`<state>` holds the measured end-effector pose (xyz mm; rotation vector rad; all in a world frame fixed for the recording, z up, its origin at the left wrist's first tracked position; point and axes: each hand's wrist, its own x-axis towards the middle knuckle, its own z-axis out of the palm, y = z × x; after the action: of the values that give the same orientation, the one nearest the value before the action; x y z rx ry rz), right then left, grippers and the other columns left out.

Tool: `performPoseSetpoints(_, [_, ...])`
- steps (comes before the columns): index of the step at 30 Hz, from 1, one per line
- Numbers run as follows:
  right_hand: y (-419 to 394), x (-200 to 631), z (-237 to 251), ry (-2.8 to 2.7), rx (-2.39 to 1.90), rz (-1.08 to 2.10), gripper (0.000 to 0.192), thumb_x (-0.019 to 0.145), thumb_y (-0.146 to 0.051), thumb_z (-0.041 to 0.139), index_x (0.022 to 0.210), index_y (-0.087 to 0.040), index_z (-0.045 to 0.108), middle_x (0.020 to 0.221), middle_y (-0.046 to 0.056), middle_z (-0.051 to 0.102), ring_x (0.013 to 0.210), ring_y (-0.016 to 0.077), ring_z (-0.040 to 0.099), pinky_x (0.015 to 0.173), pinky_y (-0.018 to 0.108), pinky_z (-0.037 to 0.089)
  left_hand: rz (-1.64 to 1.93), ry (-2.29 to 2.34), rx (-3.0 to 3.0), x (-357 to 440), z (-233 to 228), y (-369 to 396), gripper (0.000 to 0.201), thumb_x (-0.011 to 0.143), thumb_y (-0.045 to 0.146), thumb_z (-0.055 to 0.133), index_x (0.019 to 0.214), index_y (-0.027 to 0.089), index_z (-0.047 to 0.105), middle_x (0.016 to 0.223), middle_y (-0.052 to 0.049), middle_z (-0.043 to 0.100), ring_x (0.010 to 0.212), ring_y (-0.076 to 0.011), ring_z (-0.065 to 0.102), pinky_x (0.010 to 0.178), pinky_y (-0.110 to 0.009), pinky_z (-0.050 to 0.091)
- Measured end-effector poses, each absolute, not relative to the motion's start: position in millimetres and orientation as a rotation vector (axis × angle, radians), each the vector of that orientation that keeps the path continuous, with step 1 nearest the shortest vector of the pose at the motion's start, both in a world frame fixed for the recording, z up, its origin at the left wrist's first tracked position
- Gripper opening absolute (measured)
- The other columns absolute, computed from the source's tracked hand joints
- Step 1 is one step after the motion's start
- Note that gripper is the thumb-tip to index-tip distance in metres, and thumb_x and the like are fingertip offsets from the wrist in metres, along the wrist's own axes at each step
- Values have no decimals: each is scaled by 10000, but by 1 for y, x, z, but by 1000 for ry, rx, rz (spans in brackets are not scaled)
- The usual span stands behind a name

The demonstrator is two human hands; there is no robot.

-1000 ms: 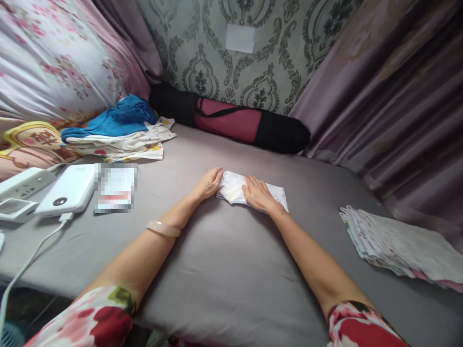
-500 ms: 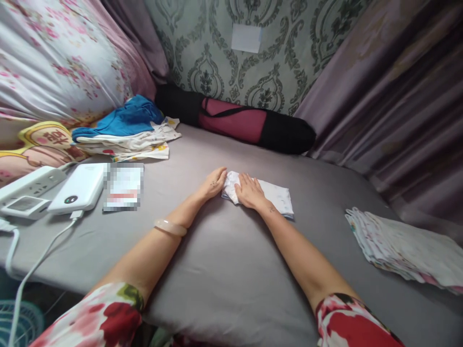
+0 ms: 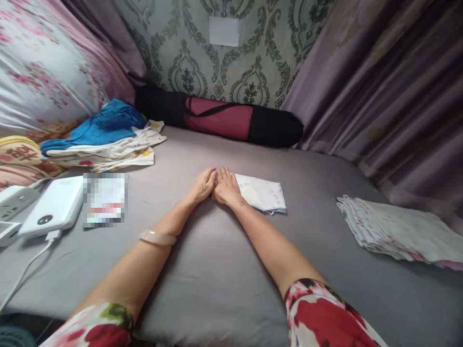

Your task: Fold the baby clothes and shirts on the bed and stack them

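A small folded white cloth point(image 3: 262, 194) lies flat on the grey sheet point(image 3: 224, 270) in the middle of the bed. My right hand point(image 3: 226, 187) rests palm down on the cloth's left end, fingers together. My left hand point(image 3: 203, 185) lies right beside it on the sheet, its fingertips touching the right hand and the cloth's left edge. A pale bangle point(image 3: 157, 236) sits on my left wrist. Neither hand grips anything.
A stack of folded white cloths point(image 3: 394, 229) lies at the right. Blue and printed clothes point(image 3: 104, 135) are piled at the back left. A white power bank point(image 3: 54, 207), a power strip point(image 3: 10, 202) and a cable point(image 3: 25, 272) lie at the left. A black-and-maroon roll bag point(image 3: 220, 118) lies along the wall.
My right hand has slid left along the cloth until it meets my left hand, leaving the cloth's right part flat and uncovered. The crumpled left end is now pressed down.
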<state>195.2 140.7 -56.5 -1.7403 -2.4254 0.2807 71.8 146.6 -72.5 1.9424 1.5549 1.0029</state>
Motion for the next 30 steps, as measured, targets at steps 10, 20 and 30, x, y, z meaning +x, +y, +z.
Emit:
performPoseSetpoints(10, [124, 218, -5, -2304, -1656, 596, 604, 978, -267, 189, 1531, -33, 253, 1619, 117, 210, 1497, 216, 156, 1217, 368, 139, 961, 1568, 2069, 74, -62, 138, 488, 982, 359, 277, 1309, 110, 541, 1366, -143, 583, 1298, -217, 515, 1129, -376, 362])
performPoseSetpoints(20, [106, 307, -29, -2368, -1798, 251, 589, 995, -301, 236, 1517, -35, 296, 1603, 142, 239, 1496, 249, 157, 1215, 448, 76, 613, 1402, 2615, 114, -31, 126, 432, 980, 297, 342, 1350, 143, 504, 1449, -133, 507, 1400, -250, 394, 1156, -434, 311])
performPoseSetpoints(30, [108, 313, -60, -2354, -1724, 122, 578, 994, -297, 217, 1505, -58, 341, 1581, 122, 311, 1473, 215, 239, 1207, 402, 129, 408, 1398, 2680, 161, -74, 147, 487, 1018, 309, 235, 1422, 114, 424, 1483, -162, 458, 1403, -242, 386, 1157, -448, 294])
